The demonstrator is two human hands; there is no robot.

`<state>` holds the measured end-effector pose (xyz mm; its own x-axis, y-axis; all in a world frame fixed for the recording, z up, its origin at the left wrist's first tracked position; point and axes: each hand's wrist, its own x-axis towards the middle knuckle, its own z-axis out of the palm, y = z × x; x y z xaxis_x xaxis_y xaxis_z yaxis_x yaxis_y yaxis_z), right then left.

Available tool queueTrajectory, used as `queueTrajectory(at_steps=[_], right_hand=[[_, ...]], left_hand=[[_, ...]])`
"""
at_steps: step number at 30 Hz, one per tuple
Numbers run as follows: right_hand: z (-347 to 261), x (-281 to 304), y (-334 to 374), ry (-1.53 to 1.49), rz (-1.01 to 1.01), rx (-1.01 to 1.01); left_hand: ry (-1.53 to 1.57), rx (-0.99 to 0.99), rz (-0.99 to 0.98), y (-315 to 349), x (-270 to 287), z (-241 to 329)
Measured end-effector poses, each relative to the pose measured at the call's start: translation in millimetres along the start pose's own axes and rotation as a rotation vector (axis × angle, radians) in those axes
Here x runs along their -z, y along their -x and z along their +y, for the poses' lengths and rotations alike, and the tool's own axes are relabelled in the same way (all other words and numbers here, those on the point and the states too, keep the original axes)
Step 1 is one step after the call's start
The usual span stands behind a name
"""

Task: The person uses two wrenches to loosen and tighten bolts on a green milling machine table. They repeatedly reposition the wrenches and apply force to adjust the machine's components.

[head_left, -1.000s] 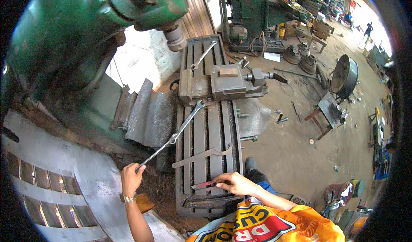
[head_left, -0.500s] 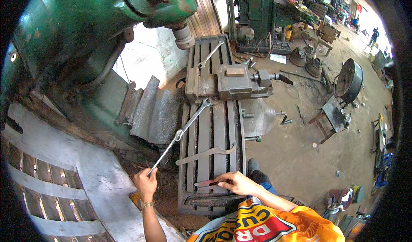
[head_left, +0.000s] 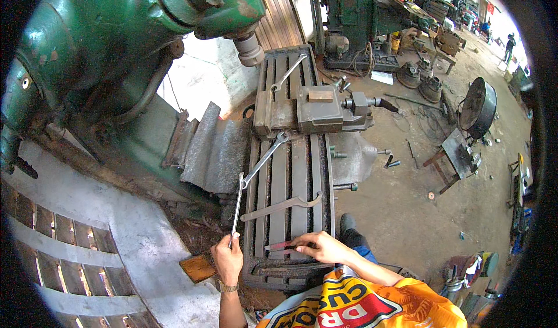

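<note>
My left hand (head_left: 228, 259) grips the lower end of a long thin wrench (head_left: 236, 209). Its ring end is hooked over the tail of a second wrench (head_left: 263, 159), whose jaw sits at the base of the grey machine vise (head_left: 317, 112). A small brown block (head_left: 321, 95) is clamped in the vise. My right hand (head_left: 318, 248) lies on the near end of the slotted machine table (head_left: 290, 171), with its fingers closed on a flat reddish tool (head_left: 278, 246). A curved hook spanner (head_left: 279, 206) lies across the slots just beyond it.
The green milling machine head (head_left: 145, 31) and its spindle (head_left: 249, 49) hang over the table's far left. Another wrench (head_left: 289, 74) lies beyond the vise. A wooden block (head_left: 197, 267) sits by my left wrist. Metal parts, stands and a drum (head_left: 479, 107) crowd the floor on the right.
My left hand has swung the long wrench's lower end rightward and toward me, so it now hangs nearly vertical. My right hand has stayed on the reddish tool.
</note>
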<state>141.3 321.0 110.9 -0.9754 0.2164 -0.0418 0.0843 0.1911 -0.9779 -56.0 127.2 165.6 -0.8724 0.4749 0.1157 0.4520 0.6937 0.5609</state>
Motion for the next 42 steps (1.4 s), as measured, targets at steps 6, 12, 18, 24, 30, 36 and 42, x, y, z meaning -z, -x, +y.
queueTrajectory(at_steps=[6, 12, 18, 24, 30, 36, 42], right_hand=[[-1, 3, 3, 0.004, 0.001, -0.014], [-2, 4, 5, -0.006, 0.004, -0.038], [2, 10, 9, 0.020, 0.067, 0.005], [6, 9, 12, 0.014, 0.075, 0.006], [1, 8, 10, 0.010, 0.070, -0.007], [-9, 6, 0, -0.012, -0.014, -0.029], [-35, 11, -22, 0.170, 0.303, 0.222]], left_hand=[[0.122, -0.003, -0.004, 7, -9, 4], [0.085, 0.086, -0.093, -2, 6, -10], [-0.032, -0.198, 0.032, -22, 40, 4], [-0.187, -0.391, 0.027, -44, 78, 22], [-0.028, -0.222, 0.097, -30, 118, 6], [0.141, -0.031, 0.157, 20, 89, -35], [0.551, 0.025, -0.106, 56, 79, -41]])
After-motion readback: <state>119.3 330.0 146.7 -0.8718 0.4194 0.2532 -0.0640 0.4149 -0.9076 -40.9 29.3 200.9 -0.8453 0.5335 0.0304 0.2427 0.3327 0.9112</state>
